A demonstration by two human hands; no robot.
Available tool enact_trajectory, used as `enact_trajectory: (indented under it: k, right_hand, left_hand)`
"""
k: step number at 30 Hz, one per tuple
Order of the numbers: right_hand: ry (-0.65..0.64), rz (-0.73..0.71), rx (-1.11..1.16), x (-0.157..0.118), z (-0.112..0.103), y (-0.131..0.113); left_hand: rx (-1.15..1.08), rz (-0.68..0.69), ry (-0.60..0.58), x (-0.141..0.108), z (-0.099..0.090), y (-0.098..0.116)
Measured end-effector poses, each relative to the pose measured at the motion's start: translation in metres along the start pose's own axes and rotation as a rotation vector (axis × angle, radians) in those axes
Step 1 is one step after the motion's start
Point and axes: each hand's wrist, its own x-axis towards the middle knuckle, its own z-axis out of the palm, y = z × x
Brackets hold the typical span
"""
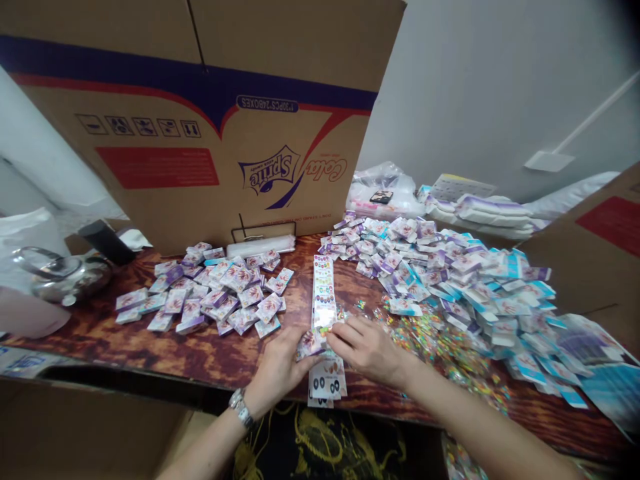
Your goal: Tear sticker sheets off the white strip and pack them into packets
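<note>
My left hand [286, 362], with a metal watch at the wrist, is closed on a small white and purple box [309, 343] near the table's front edge. My right hand [364, 345] has its fingertips pinched at the box's right end, where a bit of yellow-green shows; the item itself is too small to make out. Beneath and beyond the hands lies a long white strip with printed stickers [324, 287]. More printed sheets [327, 385] stick out below the hands over the table edge. Small packets of colourful candy [440, 343] spread to the right of my right hand.
A pile of small boxes [220, 293] lies at left, a larger pile [450, 267] at right. A big cardboard carton [200, 160] stands behind the wooden table [165, 353]. At far left is a metal kettle [70, 277]; plastic bags [383, 190] lie at the back.
</note>
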Motion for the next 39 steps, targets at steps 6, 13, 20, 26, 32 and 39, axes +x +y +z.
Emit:
enact_trajectory:
  k: [6,13,20,26,32,39]
  right_hand:
    - [-0.038,-0.188,-0.035,-0.007,0.002,0.009]
    - [-0.078,-0.260,-0.080,-0.004,-0.003,0.008]
    - [0.008,-0.256,-0.042,-0.002,0.000,0.007]
    - [0.152,-0.040,0.186,-0.006,0.010,-0.001]
    - [0.238,0.177,0.452,-0.008,0.014,-0.012]
    - [0.160,0.179,0.605,-0.004,0.006,-0.008]
  left_hand:
    - [0.021,-0.014,-0.014,0.001,-0.003,0.000]
    - [0.054,-0.008,-0.066,-0.001,-0.004,0.001]
    - [0.155,0.015,-0.026,-0.003,0.000,0.008]
    - [0.052,-0.008,0.012,-0.004,0.002,0.006]
    - [-0.044,-0.036,0.059,-0.005,0.003,0.005]
    - [-0.098,0.000,-0.009,-0.005,0.001,0.009]
